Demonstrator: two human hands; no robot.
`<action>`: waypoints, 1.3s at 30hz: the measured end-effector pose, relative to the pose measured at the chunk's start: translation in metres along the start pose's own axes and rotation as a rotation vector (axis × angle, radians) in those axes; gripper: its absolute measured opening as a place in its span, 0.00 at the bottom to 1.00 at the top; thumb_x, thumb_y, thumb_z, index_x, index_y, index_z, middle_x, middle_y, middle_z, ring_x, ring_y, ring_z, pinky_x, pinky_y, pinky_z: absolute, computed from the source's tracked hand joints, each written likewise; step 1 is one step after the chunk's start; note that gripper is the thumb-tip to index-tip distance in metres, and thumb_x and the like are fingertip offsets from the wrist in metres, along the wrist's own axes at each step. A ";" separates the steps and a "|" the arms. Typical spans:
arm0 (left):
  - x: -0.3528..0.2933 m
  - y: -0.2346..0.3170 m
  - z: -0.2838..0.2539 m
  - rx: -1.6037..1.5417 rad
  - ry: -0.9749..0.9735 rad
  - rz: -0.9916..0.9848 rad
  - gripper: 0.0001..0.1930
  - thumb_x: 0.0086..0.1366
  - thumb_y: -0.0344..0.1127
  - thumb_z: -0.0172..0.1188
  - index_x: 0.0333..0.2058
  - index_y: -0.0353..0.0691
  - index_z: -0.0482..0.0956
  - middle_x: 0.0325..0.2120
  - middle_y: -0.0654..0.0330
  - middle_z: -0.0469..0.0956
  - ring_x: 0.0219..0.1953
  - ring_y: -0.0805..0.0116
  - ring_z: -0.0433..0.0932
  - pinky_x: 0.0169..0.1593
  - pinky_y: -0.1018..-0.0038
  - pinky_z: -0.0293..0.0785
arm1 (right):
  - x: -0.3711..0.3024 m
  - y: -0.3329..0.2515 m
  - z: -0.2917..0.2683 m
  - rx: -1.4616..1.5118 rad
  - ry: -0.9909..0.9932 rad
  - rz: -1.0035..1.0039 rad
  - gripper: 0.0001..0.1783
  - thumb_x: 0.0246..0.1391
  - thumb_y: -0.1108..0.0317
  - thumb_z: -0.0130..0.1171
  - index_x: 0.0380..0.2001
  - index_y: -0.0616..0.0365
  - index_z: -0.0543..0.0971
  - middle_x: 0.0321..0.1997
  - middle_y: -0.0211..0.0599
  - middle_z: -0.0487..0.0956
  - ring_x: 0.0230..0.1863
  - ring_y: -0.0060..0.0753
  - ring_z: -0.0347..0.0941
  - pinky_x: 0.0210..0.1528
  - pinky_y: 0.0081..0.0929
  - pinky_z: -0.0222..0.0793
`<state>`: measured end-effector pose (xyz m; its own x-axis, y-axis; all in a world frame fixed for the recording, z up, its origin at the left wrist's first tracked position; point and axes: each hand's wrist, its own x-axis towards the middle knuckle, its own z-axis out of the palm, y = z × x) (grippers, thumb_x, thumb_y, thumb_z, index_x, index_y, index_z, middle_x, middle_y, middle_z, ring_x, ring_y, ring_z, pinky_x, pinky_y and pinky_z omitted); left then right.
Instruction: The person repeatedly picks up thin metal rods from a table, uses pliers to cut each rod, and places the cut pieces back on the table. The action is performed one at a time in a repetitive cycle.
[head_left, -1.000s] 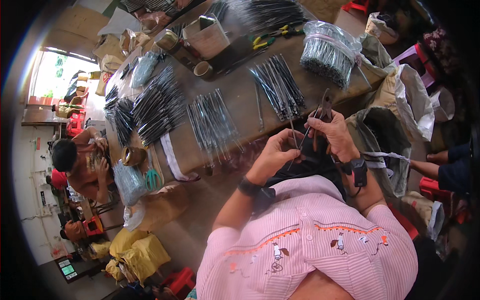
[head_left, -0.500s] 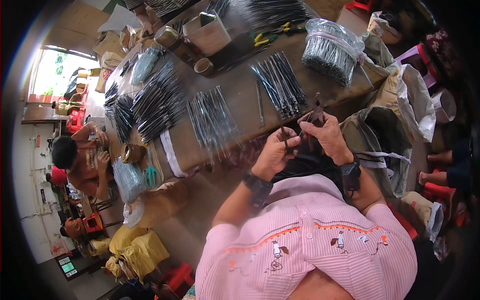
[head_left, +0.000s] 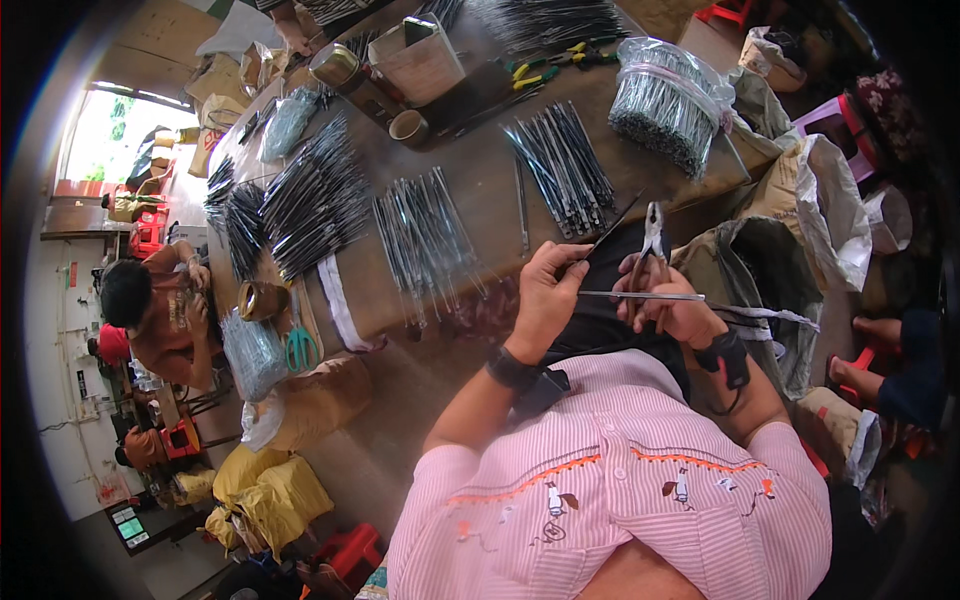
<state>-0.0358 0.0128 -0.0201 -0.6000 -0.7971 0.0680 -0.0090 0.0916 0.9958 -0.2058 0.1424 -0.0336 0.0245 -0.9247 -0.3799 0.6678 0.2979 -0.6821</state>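
Observation:
My left hand (head_left: 548,290) pinches a thin dark metal strip (head_left: 615,225) that slants up to the right. A pale, narrow strip (head_left: 640,295) runs level from beside its fingers across the front of my right hand; I cannot tell whether the two are one bent piece. My right hand (head_left: 685,305) is closed round a pair of pliers (head_left: 653,235), jaws pointing up. On the table just beyond lies a bundle of dark metal strips (head_left: 562,165), with a single strip (head_left: 521,205) to its left. Farther left, more strips (head_left: 425,240) are spread in a loose row.
Dark strips (head_left: 315,195) are heaped at the left of the table (head_left: 470,185). A plastic-wrapped bundle (head_left: 665,105) stands at right, near open sacks (head_left: 770,280). Yellow-handled pliers (head_left: 535,75), a white bin (head_left: 415,60) and a cup (head_left: 408,127) are farther back. A co-worker (head_left: 160,310) sits left.
My hands have turned and my right hand has shifted slightly right. The pliers' jaws now point up more plainly, and the strips in front of me now show at full length.

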 end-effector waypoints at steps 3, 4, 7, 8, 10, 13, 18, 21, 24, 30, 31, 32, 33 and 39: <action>-0.002 0.001 0.000 0.024 -0.009 -0.008 0.09 0.58 0.19 0.57 0.38 0.32 0.79 0.27 0.61 0.70 0.31 0.74 0.71 0.36 0.80 0.67 | 0.000 0.002 0.006 -0.595 0.082 -0.053 0.33 0.38 0.77 0.48 0.54 0.59 0.64 0.41 0.40 0.72 0.40 0.35 0.71 0.41 0.27 0.72; -0.001 0.002 -0.001 0.030 -0.007 0.004 0.09 0.58 0.19 0.57 0.38 0.32 0.79 0.27 0.61 0.70 0.31 0.74 0.71 0.36 0.80 0.67 | 0.001 0.001 0.008 -0.744 0.087 -0.089 0.35 0.37 0.75 0.48 0.56 0.60 0.64 0.42 0.34 0.69 0.43 0.31 0.66 0.47 0.26 0.66; -0.001 0.003 -0.003 0.057 -0.012 -0.010 0.09 0.58 0.20 0.57 0.39 0.31 0.79 0.31 0.58 0.75 0.35 0.72 0.75 0.42 0.79 0.69 | 0.003 -0.003 0.012 -0.994 0.170 -0.245 0.35 0.35 0.74 0.50 0.55 0.62 0.67 0.41 0.37 0.71 0.41 0.34 0.69 0.46 0.27 0.68; -0.001 0.004 -0.004 0.066 -0.013 -0.030 0.10 0.58 0.21 0.57 0.39 0.30 0.80 0.34 0.57 0.78 0.38 0.70 0.76 0.44 0.78 0.70 | 0.002 -0.006 0.012 -1.073 0.170 -0.307 0.33 0.36 0.74 0.50 0.54 0.62 0.68 0.40 0.39 0.72 0.40 0.37 0.70 0.46 0.28 0.68; -0.001 0.004 -0.004 0.063 -0.010 -0.039 0.10 0.58 0.21 0.58 0.39 0.31 0.80 0.34 0.57 0.78 0.38 0.70 0.77 0.45 0.77 0.70 | -0.001 -0.012 0.013 -1.207 0.208 -0.355 0.31 0.37 0.73 0.50 0.51 0.62 0.71 0.38 0.43 0.74 0.38 0.43 0.72 0.45 0.30 0.69; 0.000 0.003 -0.002 0.058 -0.009 -0.048 0.09 0.58 0.22 0.58 0.39 0.32 0.80 0.33 0.58 0.79 0.37 0.71 0.76 0.43 0.78 0.71 | 0.001 -0.017 0.014 -1.362 0.252 -0.485 0.25 0.38 0.72 0.52 0.45 0.61 0.74 0.34 0.49 0.76 0.36 0.51 0.73 0.41 0.34 0.70; 0.000 0.001 0.002 0.027 -0.011 -0.138 0.09 0.58 0.23 0.58 0.38 0.32 0.80 0.29 0.60 0.76 0.32 0.74 0.73 0.37 0.78 0.70 | 0.002 -0.017 0.010 -1.399 0.267 -0.351 0.14 0.43 0.69 0.53 0.37 0.58 0.75 0.32 0.49 0.77 0.34 0.57 0.73 0.37 0.42 0.70; 0.001 0.004 0.004 -0.008 0.003 -0.158 0.08 0.57 0.21 0.58 0.37 0.31 0.79 0.25 0.60 0.72 0.28 0.72 0.71 0.35 0.77 0.68 | 0.004 -0.017 0.007 -1.439 0.292 -0.294 0.13 0.44 0.68 0.53 0.37 0.57 0.75 0.32 0.49 0.77 0.33 0.57 0.73 0.36 0.42 0.69; 0.004 0.007 0.000 -0.047 -0.013 -0.210 0.08 0.58 0.22 0.58 0.37 0.32 0.80 0.25 0.62 0.73 0.24 0.75 0.69 0.29 0.79 0.67 | 0.006 -0.017 0.007 -1.514 0.284 -0.279 0.16 0.44 0.68 0.54 0.39 0.57 0.74 0.32 0.49 0.77 0.33 0.58 0.73 0.36 0.43 0.69; 0.016 -0.006 -0.046 -0.352 0.178 -0.445 0.11 0.61 0.26 0.57 0.42 0.37 0.80 0.29 0.63 0.77 0.20 0.79 0.69 0.24 0.83 0.67 | 0.019 -0.013 0.016 -1.260 0.250 -0.396 0.22 0.45 0.70 0.52 0.47 0.57 0.71 0.28 0.47 0.75 0.30 0.51 0.72 0.34 0.38 0.68; 0.021 -0.012 -0.063 -0.387 0.244 -0.425 0.13 0.62 0.28 0.56 0.46 0.36 0.78 0.32 0.63 0.77 0.23 0.78 0.70 0.27 0.83 0.68 | 0.020 -0.014 0.015 -1.206 0.246 -0.380 0.22 0.46 0.71 0.51 0.48 0.58 0.70 0.26 0.45 0.75 0.28 0.48 0.72 0.34 0.35 0.68; 0.022 -0.018 -0.084 -0.291 0.323 -0.415 0.16 0.63 0.30 0.55 0.49 0.34 0.76 0.35 0.62 0.78 0.27 0.78 0.71 0.31 0.83 0.69 | 0.020 -0.013 0.014 -1.123 0.253 -0.367 0.22 0.46 0.72 0.50 0.48 0.58 0.70 0.25 0.42 0.74 0.27 0.41 0.71 0.32 0.32 0.67; 0.024 -0.025 -0.101 -0.281 0.421 -0.419 0.18 0.63 0.31 0.53 0.52 0.33 0.74 0.34 0.63 0.78 0.30 0.77 0.72 0.32 0.83 0.68 | 0.022 -0.013 0.013 -1.029 0.255 -0.362 0.21 0.47 0.73 0.49 0.48 0.59 0.70 0.24 0.39 0.73 0.26 0.34 0.70 0.31 0.29 0.66; 0.015 -0.076 -0.160 -0.402 0.532 -0.400 0.07 0.61 0.26 0.51 0.39 0.33 0.72 0.28 0.61 0.75 0.27 0.74 0.71 0.28 0.79 0.67 | 0.028 -0.006 0.011 -0.713 0.240 -0.370 0.19 0.49 0.76 0.46 0.47 0.61 0.71 0.24 0.29 0.70 0.25 0.17 0.63 0.29 0.18 0.62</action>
<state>0.0843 -0.1016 -0.0850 -0.1468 -0.9126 -0.3817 0.2078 -0.4057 0.8901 -0.2006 0.1121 -0.0331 -0.3167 -0.9407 -0.1219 -0.0305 0.1385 -0.9899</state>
